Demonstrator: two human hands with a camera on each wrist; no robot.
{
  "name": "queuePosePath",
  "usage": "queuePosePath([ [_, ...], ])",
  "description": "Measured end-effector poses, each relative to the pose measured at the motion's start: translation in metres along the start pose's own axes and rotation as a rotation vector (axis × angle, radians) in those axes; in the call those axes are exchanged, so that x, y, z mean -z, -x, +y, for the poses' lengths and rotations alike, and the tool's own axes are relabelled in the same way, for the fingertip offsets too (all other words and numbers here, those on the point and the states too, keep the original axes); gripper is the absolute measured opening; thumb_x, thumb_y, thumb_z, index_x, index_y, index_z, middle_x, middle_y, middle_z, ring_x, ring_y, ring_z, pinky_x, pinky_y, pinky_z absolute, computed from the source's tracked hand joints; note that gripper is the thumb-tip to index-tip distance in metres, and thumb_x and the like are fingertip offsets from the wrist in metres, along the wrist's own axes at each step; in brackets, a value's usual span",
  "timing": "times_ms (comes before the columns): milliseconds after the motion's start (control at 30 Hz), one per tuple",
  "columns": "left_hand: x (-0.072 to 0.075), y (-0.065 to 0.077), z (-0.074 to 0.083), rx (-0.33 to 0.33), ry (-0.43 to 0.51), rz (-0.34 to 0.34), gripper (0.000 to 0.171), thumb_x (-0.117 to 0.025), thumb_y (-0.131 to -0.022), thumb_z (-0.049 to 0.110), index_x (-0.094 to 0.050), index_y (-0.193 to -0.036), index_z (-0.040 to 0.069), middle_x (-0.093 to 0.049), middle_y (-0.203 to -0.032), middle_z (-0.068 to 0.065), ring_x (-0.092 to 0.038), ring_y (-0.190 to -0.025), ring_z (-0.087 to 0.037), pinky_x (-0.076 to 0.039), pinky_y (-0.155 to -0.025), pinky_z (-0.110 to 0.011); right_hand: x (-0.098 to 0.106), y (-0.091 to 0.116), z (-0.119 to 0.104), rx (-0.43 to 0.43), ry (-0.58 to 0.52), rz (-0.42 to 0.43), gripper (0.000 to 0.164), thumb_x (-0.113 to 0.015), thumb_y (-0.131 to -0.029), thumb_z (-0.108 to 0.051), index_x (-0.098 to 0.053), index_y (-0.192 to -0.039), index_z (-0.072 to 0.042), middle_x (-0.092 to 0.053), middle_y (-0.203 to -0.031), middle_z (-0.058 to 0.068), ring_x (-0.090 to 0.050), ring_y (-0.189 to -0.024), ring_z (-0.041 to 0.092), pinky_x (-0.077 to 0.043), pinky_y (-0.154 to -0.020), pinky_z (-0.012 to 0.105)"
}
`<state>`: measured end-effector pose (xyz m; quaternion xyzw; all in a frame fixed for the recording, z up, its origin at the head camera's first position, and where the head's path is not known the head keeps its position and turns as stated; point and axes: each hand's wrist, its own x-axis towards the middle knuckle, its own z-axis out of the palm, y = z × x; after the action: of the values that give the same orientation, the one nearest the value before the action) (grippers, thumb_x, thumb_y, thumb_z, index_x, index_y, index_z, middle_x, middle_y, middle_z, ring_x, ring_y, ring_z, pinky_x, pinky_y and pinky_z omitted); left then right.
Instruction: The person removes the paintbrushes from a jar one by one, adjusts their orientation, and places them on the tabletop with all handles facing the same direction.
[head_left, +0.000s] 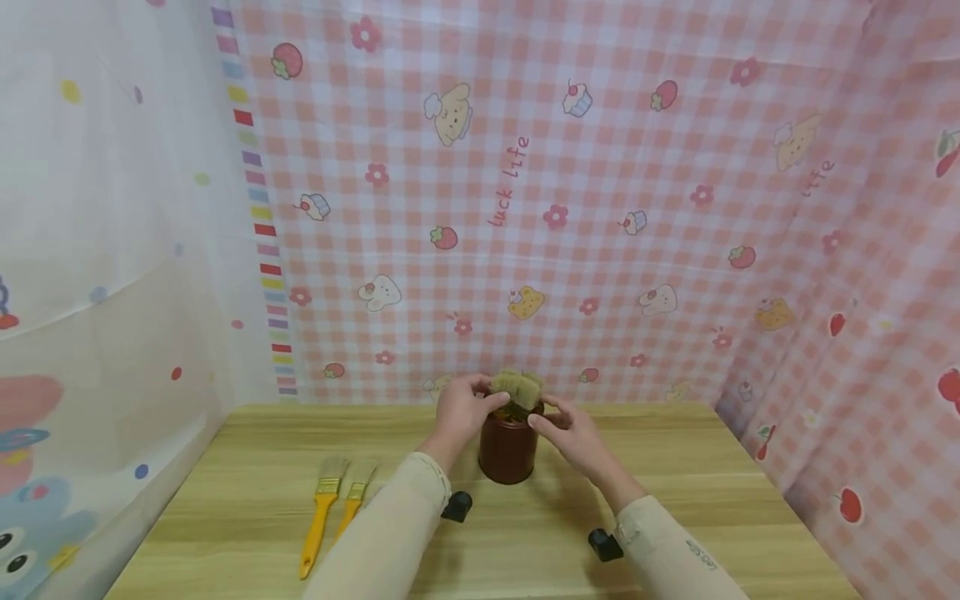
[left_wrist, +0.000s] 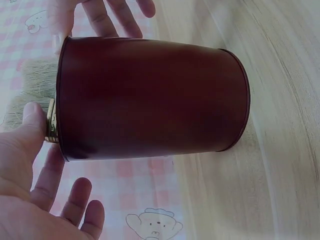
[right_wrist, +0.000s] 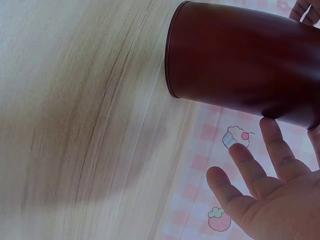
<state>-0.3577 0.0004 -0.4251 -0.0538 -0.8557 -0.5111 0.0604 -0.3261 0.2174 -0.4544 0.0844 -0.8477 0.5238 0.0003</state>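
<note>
A dark reddish-brown cylindrical pot stands upright on the wooden table. Pale bristles of paintbrushes stick up out of its mouth, a gold-coloured ferrule showing at the rim in the left wrist view. My left hand pinches one paintbrush there, its thumb against the ferrule and bristles and its index finger behind the rim. On the opposite side my right hand holds the pot's rim between thumb and index finger. One more right fingertip touches the pot's wall. The brush handles are hidden inside the pot.
Two paintbrushes with yellow-orange handles, a larger one and a smaller one, lie at the left of the table. Black wrist devices show near both sleeves. A pink checked curtain hangs behind the table.
</note>
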Motion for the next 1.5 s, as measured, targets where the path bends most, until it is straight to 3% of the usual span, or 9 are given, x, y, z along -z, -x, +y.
queuePosePath([
  [300, 0.004, -0.001, 0.002, 0.006, 0.028, -0.028, 0.036, -0.082, -0.097, 0.029, -0.077, -0.129, 0.011, -0.079, -0.124, -0.008, -0.072, -0.12, -0.03, -0.063, -0.098, -0.046, -0.001, 0.0, 0.0, -0.003, 0.002, -0.002, 0.07, -0.067, -0.105, -0.049, -0.045, -0.163, -0.015, -0.062, -0.149, 0.026, -0.061, -0.14, 0.043, -0.052, -0.112, 0.064],
  [533, 0.014, -0.002, 0.01, -0.001, 0.088, -0.007, 0.032, -0.082, -0.097, 0.031, -0.08, -0.122, 0.011, -0.081, -0.117, -0.006, -0.075, -0.113, -0.026, -0.063, -0.097, -0.045, -0.001, 0.001, -0.001, 0.006, -0.012, -0.007, 0.07, -0.068, -0.106, -0.045, -0.044, -0.163, -0.012, -0.061, -0.15, 0.028, -0.059, -0.141, 0.044, -0.051, -0.112, 0.064],
  [767, 0.033, -0.004, 0.022, 0.005, 0.198, 0.029, 0.033, -0.082, -0.096, 0.038, -0.08, -0.121, 0.015, -0.081, -0.114, -0.004, -0.077, -0.102, -0.022, -0.065, -0.089, -0.042, -0.002, 0.002, -0.003, 0.0, -0.015, 0.003, 0.069, -0.068, -0.105, -0.044, -0.045, -0.163, -0.013, -0.061, -0.15, 0.028, -0.059, -0.141, 0.044, -0.051, -0.112, 0.064],
  [933, 0.049, -0.005, 0.033, 0.007, 0.316, 0.038, 0.038, -0.082, -0.097, 0.035, -0.078, -0.126, 0.011, -0.08, -0.119, -0.009, -0.08, -0.1, -0.024, -0.064, -0.096, -0.046, -0.002, 0.002, -0.002, -0.002, -0.005, 0.012, 0.069, -0.068, -0.105, -0.047, -0.047, -0.162, -0.015, -0.062, -0.15, 0.027, -0.06, -0.14, 0.042, -0.051, -0.113, 0.063],
  [1100, 0.064, -0.006, 0.043, 0.004, 0.389, 0.045, 0.03, -0.081, -0.097, 0.032, -0.08, -0.12, 0.012, -0.081, -0.118, -0.008, -0.081, -0.096, -0.022, -0.062, -0.099, -0.046, -0.003, 0.001, 0.0, -0.017, 0.02, 0.015, 0.07, -0.068, -0.104, -0.05, -0.046, -0.163, -0.017, -0.061, -0.151, 0.025, -0.06, -0.141, 0.041, -0.051, -0.113, 0.062],
  [1367, 0.082, -0.005, 0.048, 0.018, 0.438, 0.037, 0.023, -0.081, -0.097, 0.03, -0.081, -0.115, 0.014, -0.081, -0.115, -0.006, -0.082, -0.095, -0.022, -0.056, -0.111, -0.049, -0.003, 0.0, 0.001, -0.023, 0.013, 0.012, 0.07, -0.067, -0.104, -0.051, -0.046, -0.163, -0.019, -0.062, -0.151, 0.024, -0.06, -0.14, 0.041, -0.051, -0.113, 0.062],
  [1500, 0.092, -0.003, 0.048, 0.041, 0.437, 0.03, 0.024, -0.081, -0.097, 0.033, -0.081, -0.114, 0.015, -0.081, -0.115, -0.006, -0.082, -0.094, -0.02, -0.056, -0.11, -0.05, -0.002, 0.0, 0.001, -0.021, 0.015, 0.009, 0.07, -0.066, -0.105, -0.052, -0.045, -0.163, -0.019, -0.061, -0.152, 0.024, -0.06, -0.141, 0.041, -0.051, -0.113, 0.063],
])
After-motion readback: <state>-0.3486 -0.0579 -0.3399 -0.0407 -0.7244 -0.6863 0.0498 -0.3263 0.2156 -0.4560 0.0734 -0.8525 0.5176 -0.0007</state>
